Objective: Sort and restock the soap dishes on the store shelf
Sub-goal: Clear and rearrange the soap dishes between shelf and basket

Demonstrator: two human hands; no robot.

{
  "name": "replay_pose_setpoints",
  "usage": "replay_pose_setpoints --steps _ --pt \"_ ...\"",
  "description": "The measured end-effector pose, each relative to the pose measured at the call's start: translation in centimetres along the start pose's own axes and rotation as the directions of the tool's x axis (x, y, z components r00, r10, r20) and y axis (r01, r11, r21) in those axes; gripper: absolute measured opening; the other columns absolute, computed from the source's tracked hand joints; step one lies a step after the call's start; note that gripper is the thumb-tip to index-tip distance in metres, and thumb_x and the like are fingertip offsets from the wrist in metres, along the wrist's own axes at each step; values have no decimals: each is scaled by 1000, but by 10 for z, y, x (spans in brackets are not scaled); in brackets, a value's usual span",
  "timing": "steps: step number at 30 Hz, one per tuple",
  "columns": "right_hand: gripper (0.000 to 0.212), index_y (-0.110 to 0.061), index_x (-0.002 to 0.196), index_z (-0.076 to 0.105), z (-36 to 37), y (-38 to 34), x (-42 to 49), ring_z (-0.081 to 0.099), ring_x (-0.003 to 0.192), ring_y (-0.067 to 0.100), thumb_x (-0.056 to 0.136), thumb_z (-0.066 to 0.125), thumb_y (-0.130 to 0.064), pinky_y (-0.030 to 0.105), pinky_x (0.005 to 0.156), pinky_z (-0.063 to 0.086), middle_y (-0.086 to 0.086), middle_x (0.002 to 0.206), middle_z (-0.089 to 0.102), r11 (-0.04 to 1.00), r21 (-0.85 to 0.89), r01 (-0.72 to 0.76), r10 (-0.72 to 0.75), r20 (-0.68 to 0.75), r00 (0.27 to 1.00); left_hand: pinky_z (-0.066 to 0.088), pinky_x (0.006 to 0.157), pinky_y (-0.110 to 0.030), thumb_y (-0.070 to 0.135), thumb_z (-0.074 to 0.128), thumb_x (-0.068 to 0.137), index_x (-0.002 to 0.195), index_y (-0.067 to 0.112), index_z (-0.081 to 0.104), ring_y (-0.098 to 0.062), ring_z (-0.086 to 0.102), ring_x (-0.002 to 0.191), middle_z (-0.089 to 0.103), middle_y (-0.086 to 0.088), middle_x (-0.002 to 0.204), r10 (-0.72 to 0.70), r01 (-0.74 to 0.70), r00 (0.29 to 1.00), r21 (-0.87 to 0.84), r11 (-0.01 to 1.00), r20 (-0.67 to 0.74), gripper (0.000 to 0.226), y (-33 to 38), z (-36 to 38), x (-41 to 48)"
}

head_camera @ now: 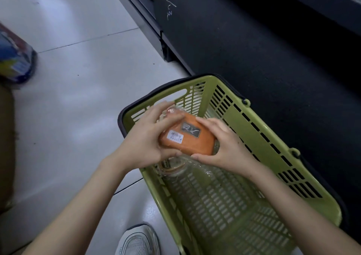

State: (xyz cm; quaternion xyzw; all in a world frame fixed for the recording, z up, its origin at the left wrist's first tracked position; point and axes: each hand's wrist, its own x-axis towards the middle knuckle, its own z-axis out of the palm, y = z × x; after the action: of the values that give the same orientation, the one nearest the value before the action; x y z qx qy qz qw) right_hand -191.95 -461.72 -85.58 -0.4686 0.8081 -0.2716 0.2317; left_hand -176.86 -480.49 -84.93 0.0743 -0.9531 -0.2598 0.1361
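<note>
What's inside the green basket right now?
Clear plastic pieces lie in the green basket. The left hand and right hand hold an orange soap dish above it, hiding whatever lies beneath.

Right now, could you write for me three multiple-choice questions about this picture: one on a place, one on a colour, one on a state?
1. Where is the soap dish?
A. on a table
B. over the basket
C. in a drawer

2. What colour is the basket?
A. red
B. white
C. green

3. What do the left hand and the right hand do?
A. both hold the soap dish
B. only one holds it
C. both hang free

Answers: B, the dish is held above the basket's open top; C, its slotted walls are green; A, fingers of both hands curl round the dish's ends.
</note>
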Motion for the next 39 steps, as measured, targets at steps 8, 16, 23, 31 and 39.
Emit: replay_pose_setpoints --steps 8,16,23,31,39 --pt "93 -28 148 28 35 49 18 55 109 23 73 75 -54 35 89 51 8 136 42 914 -42 -405 387 -215 897 19 116 -51 61 34 88 147 9 33 -32 29 138 36 -16 148 -434 466 865 81 881 -253 78 -14 2 -7" --pt "101 -22 153 13 77 57 53 53 112 28 78 62 -68 33 80 52 17 140 37 827 -245 -506 487 -134 863 29 107 -46 56 32 84 143 2 38 -34 36 131 42 -16 142 -409 464 877 222 858 -253 80 -25 13 -8" --pt "92 -21 152 15 59 47 42 55 112 29 83 46 -74 30 73 48 16 144 33 789 -390 -474 482 -86 872 21 112 -41 49 40 85 149 10 30 -28 28 136 35 -10 147 -444 490 862 177 854 -246 75 -29 14 -8" --pt "35 -18 121 55 5 2 -19 58 87 13 98 47 -42 26 70 52 1 112 59 820 -463 -338 316 -126 940 21 113 -42 39 49 96 150 8 24 -31 24 139 31 -13 150 -503 525 851 274 806 -150 68 -24 8 -3" --pt "40 -18 125 55 -96 -53 -124 55 109 23 101 36 -45 34 78 45 1 120 59 750 -628 -207 150 -143 978 33 103 -46 39 47 96 137 9 47 -36 43 124 52 -15 134 -356 357 930 431 829 -85 51 71 -38 33"
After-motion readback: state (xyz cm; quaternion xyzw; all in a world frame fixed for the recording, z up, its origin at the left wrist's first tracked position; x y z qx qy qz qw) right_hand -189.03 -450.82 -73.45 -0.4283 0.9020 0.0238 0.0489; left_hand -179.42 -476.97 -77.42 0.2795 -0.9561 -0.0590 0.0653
